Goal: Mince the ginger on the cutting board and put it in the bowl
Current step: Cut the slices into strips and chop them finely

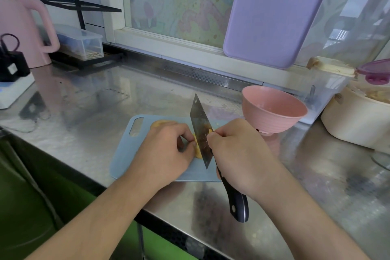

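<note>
Left hand [168, 150] pins ginger [197, 152]; right hand [238, 154] grips cleaver [201, 133] beside it.

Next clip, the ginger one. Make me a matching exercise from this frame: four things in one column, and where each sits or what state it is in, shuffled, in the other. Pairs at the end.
Things:
1. pale blue plastic cutting board
2. pink ribbed bowl
3. steel cleaver with a dark handle
4. lilac plastic board

Places or states:
A. leans upright against the window
B. gripped in the right hand, blade on the yellow ginger
C. lies flat on the steel counter, under both hands
D. stands with nothing in it, at the far right corner of the cutting board

Pairs: 1-C, 2-D, 3-B, 4-A
</note>
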